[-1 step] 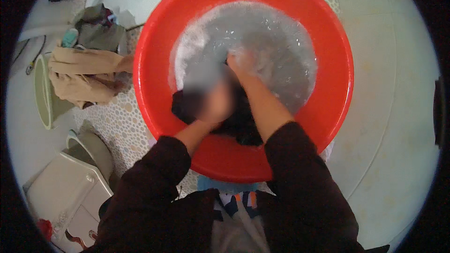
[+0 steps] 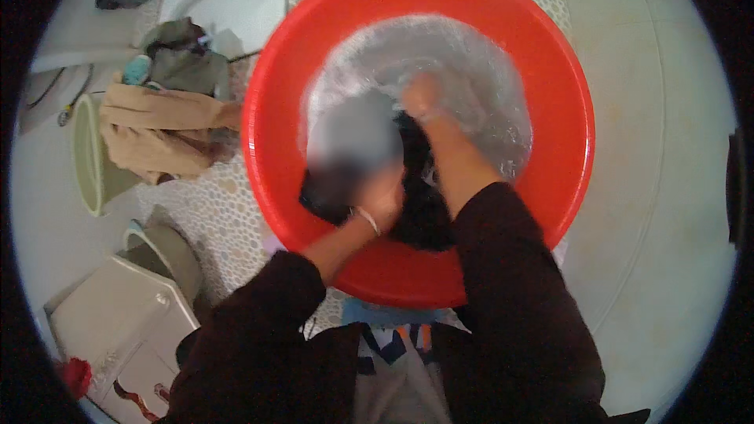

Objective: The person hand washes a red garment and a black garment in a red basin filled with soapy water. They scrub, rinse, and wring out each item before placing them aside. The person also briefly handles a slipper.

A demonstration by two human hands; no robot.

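Observation:
A soaked black garment (image 2: 424, 216) lies bunched against the near wall of a large red basin (image 2: 267, 149), partly in cloudy, foamy water (image 2: 495, 78). My left hand (image 2: 382, 200), with a light band at its wrist, is closed on the cloth at the near left; its fingertips fade into a grey blurred patch. Farther up and to the right, my right hand (image 2: 422, 96) is a rounded fist at the water, where the black cloth reaches it. Motion smears its fingers. What kind of garment this is cannot be made out.
At the left, tan clothing (image 2: 161, 118) and grey-green clothing (image 2: 188, 71) hang by a pale green tub (image 2: 88, 153). A greyish bucket (image 2: 169, 251) and a beige cabinet (image 2: 114, 306) stand nearer. A white squat toilet (image 2: 263, 0) lies behind; a pale wall (image 2: 660, 188) rises at the right.
The whole view has shifted slightly, with the basin farther right. My right fist shows more above the water, and the cloth beneath my hands has moved a little.

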